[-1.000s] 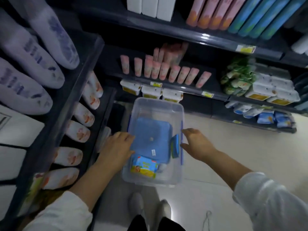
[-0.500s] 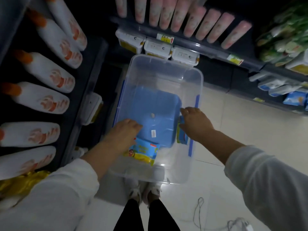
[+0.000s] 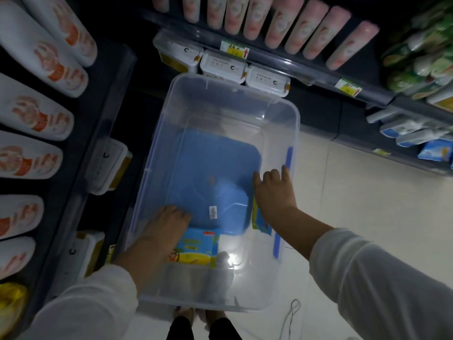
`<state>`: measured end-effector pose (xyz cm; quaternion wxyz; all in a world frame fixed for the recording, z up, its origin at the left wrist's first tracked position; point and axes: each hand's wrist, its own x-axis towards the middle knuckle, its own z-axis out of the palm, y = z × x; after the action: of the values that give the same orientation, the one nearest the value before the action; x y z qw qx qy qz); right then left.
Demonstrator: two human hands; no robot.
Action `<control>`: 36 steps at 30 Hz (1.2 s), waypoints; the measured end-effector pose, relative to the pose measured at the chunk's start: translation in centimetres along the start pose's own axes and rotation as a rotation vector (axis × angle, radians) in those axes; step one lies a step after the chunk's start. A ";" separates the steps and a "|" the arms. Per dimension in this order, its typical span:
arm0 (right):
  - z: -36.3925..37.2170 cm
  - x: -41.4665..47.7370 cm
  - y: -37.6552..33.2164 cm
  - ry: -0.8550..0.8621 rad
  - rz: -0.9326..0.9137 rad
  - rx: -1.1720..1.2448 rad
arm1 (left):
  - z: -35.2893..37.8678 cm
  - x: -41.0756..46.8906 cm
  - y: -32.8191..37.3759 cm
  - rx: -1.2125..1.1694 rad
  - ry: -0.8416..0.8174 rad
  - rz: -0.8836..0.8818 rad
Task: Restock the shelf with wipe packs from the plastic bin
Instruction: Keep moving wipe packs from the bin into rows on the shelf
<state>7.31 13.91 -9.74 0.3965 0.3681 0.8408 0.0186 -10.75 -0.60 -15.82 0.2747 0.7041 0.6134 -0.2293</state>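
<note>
Fingers [image 3: 284, 171]: on the right hand [image 3: 274, 192] they're spread and reach down at the bin's right inner wall, by the blue lid's edge; whether they clamp anything, can't tell.
Left hand [image 3: 164, 225]: down inside the bin, fingers curled together, tips on the lid's near-left corner, just above the wipe pack; a grip can't be made out.
Wipe pack [image 3: 196, 249]: flat soft packet, glossy blue and yellow print, lying on the bin floor, partly under the lid.
Second pack [image 3: 260, 223]: standing on edge between lid and right wall, just under the right wrist.
Blue lid [image 3: 213, 182]: smooth rigid plastic, rounded corners, small white barcode sticker, tilted inside the bin.
Bin [image 3: 277, 106]: clear, thin-walled plastic, rounded rectangle, blue clip on its right rim, glare on its floor.
Shelf [image 3: 289, 57]: dark, rail with yellow price tags; white boxy tubs below, pink rounded packs above.
Left rack [image 3: 98, 114]: white oblong packs with orange print.
Floor [image 3: 355, 192]: pale glossy tile.
Sleeves [image 3: 382, 285]: white, soft cloth.
</note>
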 end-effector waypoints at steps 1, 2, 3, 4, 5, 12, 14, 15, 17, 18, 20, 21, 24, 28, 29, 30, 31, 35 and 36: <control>-0.1 0.2 -0.2 0.010 0.002 0.056 | 0.0 0.0 -0.1 0.008 -0.039 -0.002; -0.1 0.3 -0.3 0.016 0.010 0.127 | -0.1 0.0 -0.1 0.006 -0.059 -0.002; -0.2 0.5 -0.5 0.022 0.022 0.204 | -0.4 0.0 -0.1 -0.009 -0.076 0.001; -0.4 0.6 -0.6 0.030 0.035 0.274 | -0.5 -0.1 -0.2 -0.030 -0.090 -0.010; -0.7 0.7 -0.6 0.034 0.049 0.334 | -0.9 -0.2 -0.2 -0.065 -0.088 -0.030; -2.9 -0.8 0.7 0.066 0.213 0.637 | -5.3 -1.4 -0.4 -0.216 0.144 -0.240; -3.8 -1.9 1.3 0.061 0.272 0.701 | -6.5 -2.6 -0.4 -0.251 0.219 -0.289; -4.3 -2.5 1.6 0.062 0.288 0.722 | -7.1 -3.3 -0.4 -0.291 0.247 -0.310; -5.5 -3.9 2.2 0.092 0.303 0.784 | -8.2 -5.1 -0.2 -0.384 0.288 -0.334; -6.2 -4.7 2.4 0.116 0.303 0.830 | -8.7 -6.1 -0.1 -0.429 0.307 -0.339; -7.7 -6.6 2.9 0.184 0.297 0.914 | -9.8 -8.4 -0.3 -0.556 0.330 -0.366; -8.6 -7.7 3.1 0.227 0.288 0.941 | -10.5 -9.9 -0.6 -0.662 0.351 -0.384; -11.7 -11.4 4.2 0.349 0.260 1.009 | -13.2 -14.7 -1.4 -0.922 0.480 -0.434; -16.9 -15.9 5.3 0.443 0.186 1.080 | -17.7 -20.6 -2.8 -0.981 0.585 -0.496; -18.1 -17.0 5.4 0.486 0.166 1.108 | -18.9 -22.0 -3.1 -0.995 0.611 -0.514; -19.4 -18.2 5.4 0.522 0.143 1.136 | -19.8 -23.3 -3.2 -0.999 0.642 -0.525; -20.5 -19.3 5.3 0.551 0.116 1.165 | -21.0 -24.7 -3.1 -0.996 0.671 -0.531; -24.0 -23.2 4.9 0.659 0.091 1.240 | -24.7 -29.6 -2.7 -0.950 0.795 -0.503; -24.8 -24.1 4.9 0.687 0.076 1.259 | -25.5 -30.8 -2.5 -0.934 0.819 -0.489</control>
<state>3.38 8.65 24.61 -0.1791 0.5293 0.7558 -0.3413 -17.99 -6.05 23.16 0.2359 0.3818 0.8451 0.2905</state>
